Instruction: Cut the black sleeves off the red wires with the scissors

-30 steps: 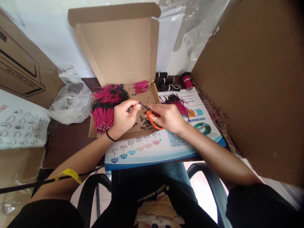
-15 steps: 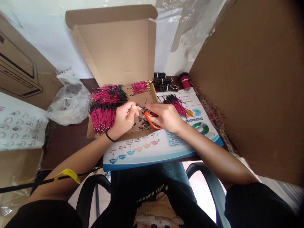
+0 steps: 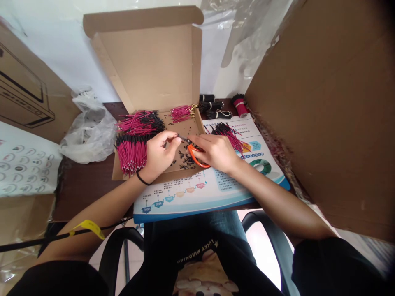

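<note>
My right hand (image 3: 216,152) holds orange-handled scissors (image 3: 191,153), their blades pointing left toward my left fingertips. My left hand (image 3: 162,154) has thumb and forefinger pinched together at the blade tips; what lies between them is too small to make out. Both hands are over an open cardboard box (image 3: 200,123). Beside my left hand in the box lie piles of red wires with black ends, one nearer (image 3: 132,155) and one farther back (image 3: 140,122). Small black pieces (image 3: 187,161) are scattered on the box floor beneath the scissors.
A smaller red wire bunch (image 3: 182,114) sits at the box's back. More red-and-black wires (image 3: 231,137) lie on a printed sheet (image 3: 185,199). Tied black bundles (image 3: 211,106) and a tied red bundle (image 3: 240,106) stand behind. A plastic bag (image 3: 89,135) is left; a large carton (image 3: 324,115) rises right.
My left hand has shifted slightly left, and its fingers have closed in a little at the blade tips. My right hand and the scissors stay almost in place.
</note>
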A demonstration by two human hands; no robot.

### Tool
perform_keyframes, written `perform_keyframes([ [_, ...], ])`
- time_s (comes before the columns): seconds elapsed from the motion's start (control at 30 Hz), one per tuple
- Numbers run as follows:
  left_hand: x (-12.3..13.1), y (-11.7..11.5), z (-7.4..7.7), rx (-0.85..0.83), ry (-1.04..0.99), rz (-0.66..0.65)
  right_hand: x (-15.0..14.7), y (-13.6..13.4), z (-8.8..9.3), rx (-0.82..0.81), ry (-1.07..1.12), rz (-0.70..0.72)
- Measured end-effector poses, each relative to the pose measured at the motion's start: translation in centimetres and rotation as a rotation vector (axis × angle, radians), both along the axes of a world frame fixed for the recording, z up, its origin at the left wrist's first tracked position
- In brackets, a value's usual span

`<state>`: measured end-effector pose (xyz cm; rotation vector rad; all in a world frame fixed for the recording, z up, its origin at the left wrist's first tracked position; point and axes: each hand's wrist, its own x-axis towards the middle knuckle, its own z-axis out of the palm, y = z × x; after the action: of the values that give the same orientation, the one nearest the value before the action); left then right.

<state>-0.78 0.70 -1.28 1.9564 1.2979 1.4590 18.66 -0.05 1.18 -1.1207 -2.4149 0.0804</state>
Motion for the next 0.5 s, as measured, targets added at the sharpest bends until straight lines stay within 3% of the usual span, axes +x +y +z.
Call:
perform_keyframes([
  [0.5, 0.18, -0.22, 0.86, -0.02, 0.0, -0.137, 0.15, 0.05, 0.12, -0.012, -0.003, 0.001],
])
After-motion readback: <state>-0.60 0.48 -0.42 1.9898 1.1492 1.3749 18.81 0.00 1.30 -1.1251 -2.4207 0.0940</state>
